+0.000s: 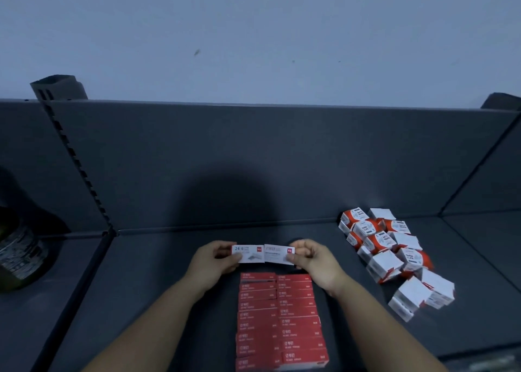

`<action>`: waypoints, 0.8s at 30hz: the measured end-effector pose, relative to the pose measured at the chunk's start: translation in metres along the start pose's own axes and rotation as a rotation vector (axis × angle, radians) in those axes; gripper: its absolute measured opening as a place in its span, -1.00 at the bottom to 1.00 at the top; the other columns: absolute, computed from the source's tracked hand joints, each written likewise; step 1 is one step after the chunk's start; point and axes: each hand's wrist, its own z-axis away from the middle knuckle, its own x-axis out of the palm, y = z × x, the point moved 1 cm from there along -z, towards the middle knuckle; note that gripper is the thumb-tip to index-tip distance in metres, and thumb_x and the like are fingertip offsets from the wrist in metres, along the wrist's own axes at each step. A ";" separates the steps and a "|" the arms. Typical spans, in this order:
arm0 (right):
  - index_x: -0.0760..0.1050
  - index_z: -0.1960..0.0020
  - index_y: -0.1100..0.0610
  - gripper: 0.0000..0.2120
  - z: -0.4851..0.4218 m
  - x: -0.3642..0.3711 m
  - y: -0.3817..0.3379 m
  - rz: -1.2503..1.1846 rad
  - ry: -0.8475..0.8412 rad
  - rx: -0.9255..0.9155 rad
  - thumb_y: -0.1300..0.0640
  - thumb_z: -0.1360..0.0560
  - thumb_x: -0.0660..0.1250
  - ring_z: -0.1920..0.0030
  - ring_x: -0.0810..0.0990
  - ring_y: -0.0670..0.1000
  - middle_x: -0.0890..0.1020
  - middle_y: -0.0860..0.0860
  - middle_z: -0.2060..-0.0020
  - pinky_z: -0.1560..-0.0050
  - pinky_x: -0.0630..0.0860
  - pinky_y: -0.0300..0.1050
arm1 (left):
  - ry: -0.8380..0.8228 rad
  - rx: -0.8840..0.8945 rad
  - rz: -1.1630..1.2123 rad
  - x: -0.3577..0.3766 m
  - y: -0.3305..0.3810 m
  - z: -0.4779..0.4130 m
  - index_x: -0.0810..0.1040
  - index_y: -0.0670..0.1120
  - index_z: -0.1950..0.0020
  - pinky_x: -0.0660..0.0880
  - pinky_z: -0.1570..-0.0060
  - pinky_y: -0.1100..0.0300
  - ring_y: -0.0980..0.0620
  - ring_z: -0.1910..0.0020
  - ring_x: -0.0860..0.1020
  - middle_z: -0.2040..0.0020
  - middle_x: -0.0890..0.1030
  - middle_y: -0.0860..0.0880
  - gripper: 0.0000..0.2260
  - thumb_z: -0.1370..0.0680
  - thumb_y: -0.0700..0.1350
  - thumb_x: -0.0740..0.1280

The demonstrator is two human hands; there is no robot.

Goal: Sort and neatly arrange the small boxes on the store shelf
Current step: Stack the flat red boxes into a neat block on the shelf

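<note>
While two small white boxes are held end to end above the dark shelf (158, 261), both hands pinch them at their outer ends.

The left hand (211, 261) has its thumb and fingers clamped on the left white box (249, 253), which is printed "24/6", and the right hand (313, 259) is clamped the same way on the right white box (279, 254); the two boxes touch at their inner ends, just behind the red boxes (280, 321). Those red boxes lie flat in two neat columns side by side, running from the hands toward the front edge. Off to the right, well apart from the columns, a loose pile of red-and-white boxes (392, 256) sits jumbled near the back panel (253, 160). A dark, blurred object (19, 253) stands in the neighbouring bay on the left.
</note>
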 end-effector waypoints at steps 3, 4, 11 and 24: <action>0.59 -0.10 0.19 -0.81 0.001 -0.001 0.001 -0.019 -0.005 -0.023 0.24 -0.50 0.46 0.19 0.67 -0.11 0.74 0.03 0.14 0.14 0.53 -0.27 | -0.011 0.024 -0.030 0.000 0.000 0.004 0.60 -0.08 -0.10 0.61 0.02 0.18 -0.01 0.05 0.68 -0.02 0.67 -0.08 -0.79 -0.48 -0.22 0.46; 0.59 -0.10 0.19 -0.82 0.001 -0.001 0.000 -0.032 -0.007 -0.027 0.25 -0.50 0.45 0.19 0.67 -0.10 0.74 0.04 0.13 0.15 0.54 -0.28 | -0.009 0.037 -0.045 0.000 -0.001 0.005 0.59 -0.06 -0.10 0.61 0.00 0.18 0.01 0.04 0.68 -0.02 0.67 -0.07 -0.79 -0.48 -0.21 0.46; 0.59 -0.10 0.22 -0.80 0.003 -0.002 0.001 -0.090 -0.019 -0.034 0.26 -0.49 0.46 0.12 0.70 -0.03 0.74 0.07 0.10 0.09 0.57 -0.22 | -0.074 0.082 -0.086 -0.002 -0.001 0.012 0.53 -0.05 -0.28 0.56 -0.12 0.20 0.08 -0.09 0.62 -0.14 0.62 -0.01 -0.68 -0.56 -0.29 0.35; 0.60 -0.08 0.22 -0.80 0.003 -0.004 0.006 -0.133 0.001 -0.046 0.28 -0.47 0.47 0.07 0.71 0.08 0.73 0.12 0.07 0.03 0.61 -0.05 | 0.191 0.357 -0.398 -0.002 -0.010 0.019 0.68 0.02 0.15 0.25 -0.09 0.63 0.39 -0.17 0.39 -0.18 0.44 0.25 -0.72 -0.54 -0.35 0.33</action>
